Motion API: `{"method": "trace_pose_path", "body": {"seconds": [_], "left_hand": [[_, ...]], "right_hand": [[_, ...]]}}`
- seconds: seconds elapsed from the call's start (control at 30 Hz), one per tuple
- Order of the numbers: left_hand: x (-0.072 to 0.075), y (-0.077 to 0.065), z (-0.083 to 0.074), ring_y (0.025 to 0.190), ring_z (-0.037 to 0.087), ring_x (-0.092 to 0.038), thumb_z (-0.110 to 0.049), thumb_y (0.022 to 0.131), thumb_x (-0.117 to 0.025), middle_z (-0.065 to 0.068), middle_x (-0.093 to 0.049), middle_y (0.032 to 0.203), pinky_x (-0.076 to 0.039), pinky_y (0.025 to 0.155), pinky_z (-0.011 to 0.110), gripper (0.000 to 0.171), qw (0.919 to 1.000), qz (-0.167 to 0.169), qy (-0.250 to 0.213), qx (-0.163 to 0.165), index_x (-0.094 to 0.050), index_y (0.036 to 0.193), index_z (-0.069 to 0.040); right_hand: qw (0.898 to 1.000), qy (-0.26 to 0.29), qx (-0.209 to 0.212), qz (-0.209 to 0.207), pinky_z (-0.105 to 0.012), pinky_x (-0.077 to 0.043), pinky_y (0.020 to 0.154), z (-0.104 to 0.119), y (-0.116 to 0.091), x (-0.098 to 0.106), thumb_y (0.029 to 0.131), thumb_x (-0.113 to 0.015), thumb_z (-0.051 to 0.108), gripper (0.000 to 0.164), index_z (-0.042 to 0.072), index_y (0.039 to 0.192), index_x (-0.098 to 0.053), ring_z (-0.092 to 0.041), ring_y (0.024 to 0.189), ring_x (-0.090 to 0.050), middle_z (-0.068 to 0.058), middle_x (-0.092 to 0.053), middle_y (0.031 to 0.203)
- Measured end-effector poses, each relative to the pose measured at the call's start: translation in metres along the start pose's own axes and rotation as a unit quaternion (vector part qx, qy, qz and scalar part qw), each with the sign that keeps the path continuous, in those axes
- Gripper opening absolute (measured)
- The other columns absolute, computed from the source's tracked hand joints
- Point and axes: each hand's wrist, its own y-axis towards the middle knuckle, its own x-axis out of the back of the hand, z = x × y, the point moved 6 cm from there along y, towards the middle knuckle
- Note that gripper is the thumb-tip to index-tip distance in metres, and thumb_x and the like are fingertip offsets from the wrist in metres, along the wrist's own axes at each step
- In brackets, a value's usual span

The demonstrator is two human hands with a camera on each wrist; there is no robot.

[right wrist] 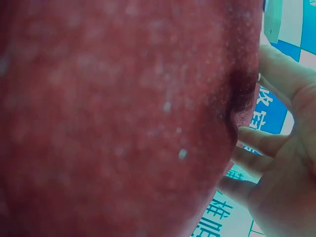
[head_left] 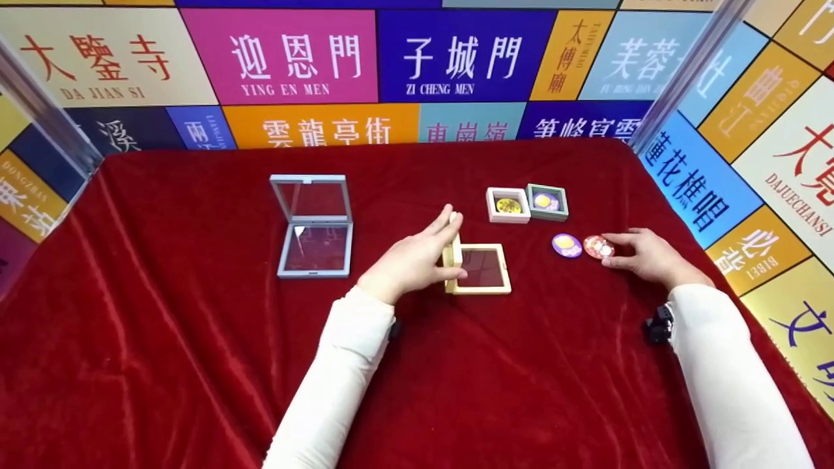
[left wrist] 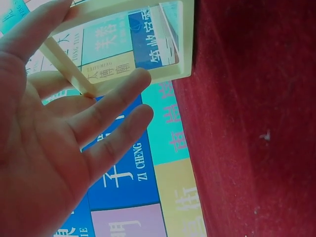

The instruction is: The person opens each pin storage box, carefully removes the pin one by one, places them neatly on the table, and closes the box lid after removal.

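Observation:
My left hand holds the raised lid of a cream display frame, thumb and index finger on its edges, while other fingers extend past it. The left wrist view shows this frame, clear film inside its border. At the right, my right hand pinches the edge of a red patterned round badge at the cloth. Left of that lies a purple round badge with a yellow spot. In the right wrist view the right hand shows, but no badge can be made out.
A grey-blue display frame stands opened at the left. Behind the badges sit a small pink box with a yellow round piece and a green box with a purple one. Red cloth covers the table; printed panels stand behind.

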Motion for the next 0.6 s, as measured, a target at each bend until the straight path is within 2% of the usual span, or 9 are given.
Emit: {"method": "trace_pose_path", "body": {"seconds": [0.2,0.23,0.33,0.37,0.43,0.47,0.5,0.6], "left_hand": [[0.001,0.001,-0.002,0.132,0.020,-0.049,-0.043,0.086,-0.065,0.003,-0.005,0.162,-0.044,0.103,0.034,0.087,1.0000,-0.004,0.007,-0.004,-0.016,0.153,-0.015],[0.001,0.001,-0.002,0.131,0.020,-0.049,-0.043,0.086,-0.065,0.003,-0.005,0.162,-0.045,0.102,0.034,0.087,1.0000,-0.004,0.007,-0.003,-0.016,0.153,-0.015],[0.001,0.000,-0.003,0.129,0.020,-0.052,-0.044,0.087,-0.065,0.003,-0.005,0.162,-0.045,0.101,0.033,0.087,0.9999,0.000,0.011,-0.001,-0.015,0.153,-0.016],[0.001,0.000,-0.003,0.128,0.020,-0.052,-0.044,0.087,-0.065,0.003,-0.005,0.162,-0.046,0.101,0.033,0.087,0.9999,0.002,0.011,-0.002,-0.015,0.153,-0.016],[0.001,0.000,-0.004,0.125,0.020,-0.055,-0.044,0.087,-0.064,0.003,-0.005,0.162,-0.047,0.099,0.033,0.087,0.9999,0.003,0.012,-0.003,-0.015,0.153,-0.016],[0.000,0.000,-0.005,0.123,0.020,-0.057,-0.044,0.087,-0.064,0.003,-0.005,0.162,-0.047,0.098,0.032,0.087,0.9999,0.004,0.014,-0.003,-0.014,0.153,-0.016],[0.000,0.000,-0.005,0.120,0.020,-0.058,-0.044,0.087,-0.064,0.003,-0.005,0.162,-0.048,0.097,0.032,0.087,0.9999,0.004,0.014,-0.002,-0.015,0.153,-0.016],[-0.001,0.001,-0.006,0.115,0.020,-0.061,-0.044,0.087,-0.064,0.002,-0.004,0.162,-0.048,0.096,0.032,0.088,0.9997,0.007,0.021,0.002,-0.014,0.153,-0.017]], "right_hand": [[0.999,-0.019,0.010,0.024,-0.063,-0.025,0.106,0.006,0.003,0.002,0.086,-0.068,0.025,0.065,-0.006,0.137,-0.042,-0.055,0.129,-0.028,-0.041,-0.037,0.136],[0.999,-0.018,0.009,0.037,-0.063,-0.023,0.107,0.009,0.003,0.003,0.086,-0.068,0.024,0.069,-0.009,0.139,-0.038,-0.056,0.130,-0.025,-0.042,-0.033,0.139],[0.997,0.006,-0.028,0.074,-0.066,-0.010,0.111,0.021,-0.001,0.011,0.087,-0.066,0.027,0.091,-0.009,0.148,-0.009,-0.058,0.137,-0.006,-0.042,-0.009,0.148],[0.997,0.013,-0.039,0.072,-0.067,-0.006,0.110,0.028,-0.002,0.016,0.088,-0.065,0.029,0.096,-0.009,0.148,-0.001,-0.058,0.137,-0.001,-0.042,-0.002,0.149],[0.997,0.017,-0.055,0.047,-0.068,-0.003,0.110,0.047,-0.004,0.029,0.089,-0.062,0.031,0.096,-0.006,0.149,0.003,-0.058,0.138,0.005,-0.041,0.002,0.150],[0.998,0.014,-0.054,0.024,-0.068,-0.005,0.110,0.059,-0.004,0.035,0.090,-0.061,0.031,0.093,-0.004,0.150,0.000,-0.057,0.138,0.001,-0.040,-0.003,0.150],[0.999,0.006,-0.043,-0.005,-0.066,-0.010,0.110,0.074,-0.003,0.040,0.090,-0.061,0.031,0.087,-0.004,0.150,-0.009,-0.055,0.138,-0.008,-0.039,-0.012,0.149],[0.997,0.005,-0.008,-0.079,-0.058,-0.032,0.104,0.119,0.002,0.045,0.088,-0.062,0.024,0.058,-0.003,0.137,-0.044,-0.047,0.126,-0.041,-0.033,-0.047,0.134]]}}
